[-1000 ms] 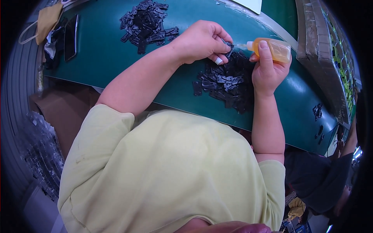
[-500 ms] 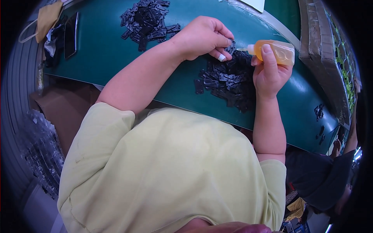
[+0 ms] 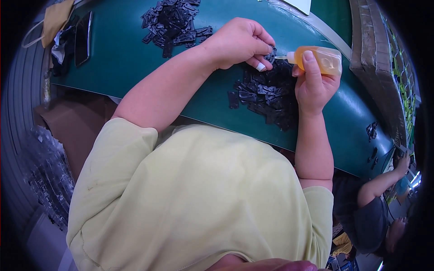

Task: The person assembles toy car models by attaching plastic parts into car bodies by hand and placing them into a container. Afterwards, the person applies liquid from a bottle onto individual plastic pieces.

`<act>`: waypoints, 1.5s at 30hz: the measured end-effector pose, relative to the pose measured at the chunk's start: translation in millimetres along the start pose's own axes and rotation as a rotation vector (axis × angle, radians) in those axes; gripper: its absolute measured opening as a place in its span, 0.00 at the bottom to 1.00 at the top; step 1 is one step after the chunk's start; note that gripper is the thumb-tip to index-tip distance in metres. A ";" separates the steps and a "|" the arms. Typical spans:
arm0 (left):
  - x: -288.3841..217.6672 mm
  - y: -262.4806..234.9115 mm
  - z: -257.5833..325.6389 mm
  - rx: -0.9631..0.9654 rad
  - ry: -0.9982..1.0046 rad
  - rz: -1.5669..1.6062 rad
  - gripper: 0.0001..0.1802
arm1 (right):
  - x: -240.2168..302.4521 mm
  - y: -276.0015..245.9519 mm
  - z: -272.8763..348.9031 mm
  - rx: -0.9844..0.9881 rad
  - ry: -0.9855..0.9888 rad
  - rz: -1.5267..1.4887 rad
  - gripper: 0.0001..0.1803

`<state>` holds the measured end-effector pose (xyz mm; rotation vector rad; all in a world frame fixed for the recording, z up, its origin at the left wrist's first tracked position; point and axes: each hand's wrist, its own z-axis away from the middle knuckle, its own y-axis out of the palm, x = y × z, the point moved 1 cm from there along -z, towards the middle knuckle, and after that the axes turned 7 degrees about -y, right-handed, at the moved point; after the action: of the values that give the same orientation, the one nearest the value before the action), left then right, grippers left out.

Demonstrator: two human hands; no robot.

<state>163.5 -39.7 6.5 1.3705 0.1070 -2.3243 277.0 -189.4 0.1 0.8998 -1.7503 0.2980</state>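
My left hand (image 3: pixel 242 44) pinches a small flat black part (image 3: pixel 271 55) between thumb and fingers, above a heap of similar parts. White tape wraps one of its fingertips. In my right hand (image 3: pixel 315 86) lies a clear squeeze bottle (image 3: pixel 331 62) of orange-yellow liquid, tilted on its side with its white cap and thin nozzle pointing left. The nozzle tip is at or very close to the held part; I cannot tell if they touch. Below both hands the near heap of black parts (image 3: pixel 266 92) spreads over the green table (image 3: pixel 203 101).
Another heap of black parts (image 3: pixel 169 22) sits at the far left. A phone (image 3: pixel 83 39) and a yellowish mask-like item (image 3: pixel 56 22) lie at the left edge. A cardboard box (image 3: pixel 373 40) borders the right side. A co-worker in dark clothing (image 3: pixel 364 221) is at lower right.
My hands, the bottle and the held part stay almost in place. At the right edge, the co-worker has shifted and now stretches an arm toward the table's corner.
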 end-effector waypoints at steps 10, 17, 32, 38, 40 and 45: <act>1.2 -1.4 -0.3 -0.023 0.017 0.024 0.13 | 8.5 -8.2 -7.9 -0.134 0.041 -0.219 0.06; -0.2 0.6 -1.3 -0.030 0.011 0.006 0.13 | -2.7 -2.5 -0.7 -0.046 0.039 -0.076 0.10; 0.0 0.4 1.0 -0.027 0.010 -0.010 0.13 | -2.4 1.6 0.8 -0.001 0.013 -0.001 0.09; 1.8 0.8 -0.2 -0.020 0.012 -0.009 0.13 | 3.4 3.9 -1.1 -0.063 -0.065 0.085 0.11; 0.2 -1.5 0.7 -0.012 0.020 0.007 0.14 | 6.8 -10.0 -12.4 -0.160 0.069 -0.246 0.09; 2.0 -7.3 -1.4 0.030 0.066 0.064 0.15 | 6.2 -40.3 -24.6 -0.265 0.163 -0.410 0.09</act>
<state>160.9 -33.3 3.0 1.4447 0.0482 -2.2373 321.7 -204.8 5.8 0.9829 -1.3778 -0.1244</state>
